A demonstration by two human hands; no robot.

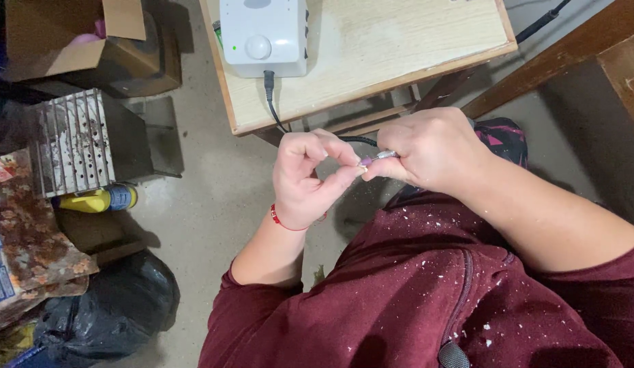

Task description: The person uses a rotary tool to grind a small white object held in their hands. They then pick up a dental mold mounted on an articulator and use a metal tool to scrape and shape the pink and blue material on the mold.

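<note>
Head view, hands [358, 167] before white control box [264, 35], wooden table [399, 48]

The right hand [433, 150] grips a slim metal handpiece [384, 156], its tip pointing left; the left hand [307, 180], a red string bracelet [281, 221] on its wrist, has thumb and fingers curled at that tip; a black cable [275, 112] runs from a white control box [264, 34] on the wooden table [385, 48]; white flecks dot the maroon jacket [426, 300].
</note>
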